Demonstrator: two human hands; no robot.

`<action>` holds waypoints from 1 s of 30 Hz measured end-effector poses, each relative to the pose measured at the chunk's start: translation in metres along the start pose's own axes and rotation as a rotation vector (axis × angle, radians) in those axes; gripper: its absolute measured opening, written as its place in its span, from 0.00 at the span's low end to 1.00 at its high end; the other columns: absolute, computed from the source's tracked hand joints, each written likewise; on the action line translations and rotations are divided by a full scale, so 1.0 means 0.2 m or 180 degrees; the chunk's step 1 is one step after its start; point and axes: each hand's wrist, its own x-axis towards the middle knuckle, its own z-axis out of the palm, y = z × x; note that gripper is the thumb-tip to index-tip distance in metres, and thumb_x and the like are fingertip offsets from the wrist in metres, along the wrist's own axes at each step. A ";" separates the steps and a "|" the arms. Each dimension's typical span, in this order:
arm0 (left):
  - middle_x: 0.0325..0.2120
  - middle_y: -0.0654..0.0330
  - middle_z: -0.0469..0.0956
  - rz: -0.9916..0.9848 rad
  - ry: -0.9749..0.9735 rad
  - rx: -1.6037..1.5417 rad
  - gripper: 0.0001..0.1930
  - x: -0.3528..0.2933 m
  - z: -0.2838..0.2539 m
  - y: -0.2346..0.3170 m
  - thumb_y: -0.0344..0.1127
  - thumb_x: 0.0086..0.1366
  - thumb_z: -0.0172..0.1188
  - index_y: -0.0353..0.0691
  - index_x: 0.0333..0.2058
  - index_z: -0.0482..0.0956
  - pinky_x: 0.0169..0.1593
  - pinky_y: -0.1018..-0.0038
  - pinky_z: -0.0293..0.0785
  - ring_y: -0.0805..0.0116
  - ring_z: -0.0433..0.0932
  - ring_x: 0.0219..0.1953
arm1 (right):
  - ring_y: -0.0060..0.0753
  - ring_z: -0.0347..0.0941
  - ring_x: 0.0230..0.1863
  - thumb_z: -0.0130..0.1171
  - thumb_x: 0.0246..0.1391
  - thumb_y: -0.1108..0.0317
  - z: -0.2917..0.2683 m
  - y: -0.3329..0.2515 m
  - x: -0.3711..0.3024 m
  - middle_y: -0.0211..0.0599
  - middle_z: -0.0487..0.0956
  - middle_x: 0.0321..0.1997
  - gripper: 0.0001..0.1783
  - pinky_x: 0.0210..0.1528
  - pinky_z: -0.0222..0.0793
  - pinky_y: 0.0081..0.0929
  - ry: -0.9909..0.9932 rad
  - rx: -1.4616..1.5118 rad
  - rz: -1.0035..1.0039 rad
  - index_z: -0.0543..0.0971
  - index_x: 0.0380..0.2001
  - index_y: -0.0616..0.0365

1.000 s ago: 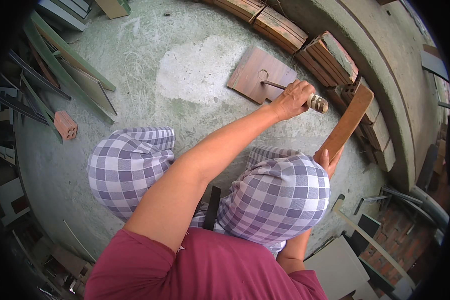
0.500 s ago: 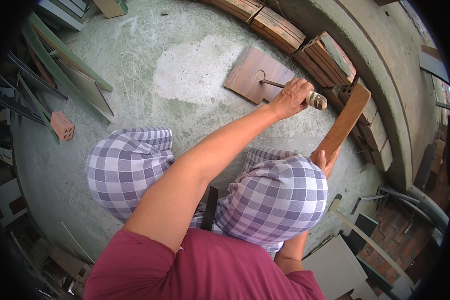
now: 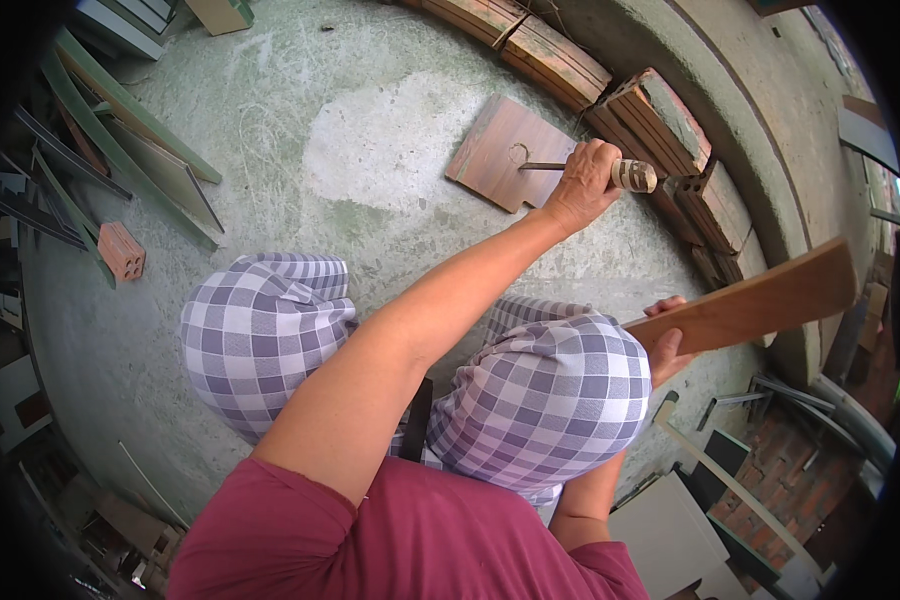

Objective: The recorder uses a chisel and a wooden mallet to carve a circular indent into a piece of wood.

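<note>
Concrete floor, green-grey and scuffed; along its upper right we list a row of hollow bricks, and at far left a single orange brick. One wood-grain board, flat on the floor ahead of the knees, notched on its near edge, marked with a small round outline. One chisel-like tool, tip at that outline, its banded handle pointing right; our left hand is clenched around it. One brown wooden bat, tilted outward, grasped near its lower end by our right hand.
</note>
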 end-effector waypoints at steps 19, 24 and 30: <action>0.35 0.52 0.66 0.0029 0.0159 0.0044 0.22 -0.05 -0.01 -0.04 0.23 0.44 0.61 0.39 0.38 0.62 0.47 0.59 0.63 0.50 0.65 0.41 | 0.45 0.59 0.62 0.56 0.46 0.65 0.08 0.04 0.09 0.51 0.60 0.64 0.45 0.62 0.53 0.34 -0.1171 -0.1594 0.0889 0.49 0.67 0.48; 0.35 0.52 0.66 0.0060 0.0182 0.0036 0.22 -0.01 -0.03 -0.03 0.23 0.44 0.61 0.39 0.38 0.62 0.47 0.60 0.63 0.50 0.65 0.41 | 0.41 0.64 0.55 0.55 0.49 0.63 0.02 -0.09 0.15 0.50 0.64 0.58 0.44 0.57 0.59 0.33 -0.0213 -0.0343 0.0432 0.46 0.67 0.51; 0.35 0.52 0.66 0.0063 0.0119 0.0170 0.22 -0.03 -0.02 -0.05 0.24 0.43 0.62 0.39 0.38 0.64 0.47 0.60 0.63 0.50 0.66 0.42 | 0.46 0.61 0.59 0.54 0.49 0.62 0.11 0.11 0.04 0.53 0.62 0.61 0.44 0.60 0.56 0.37 -0.1054 -0.1734 0.1103 0.47 0.67 0.50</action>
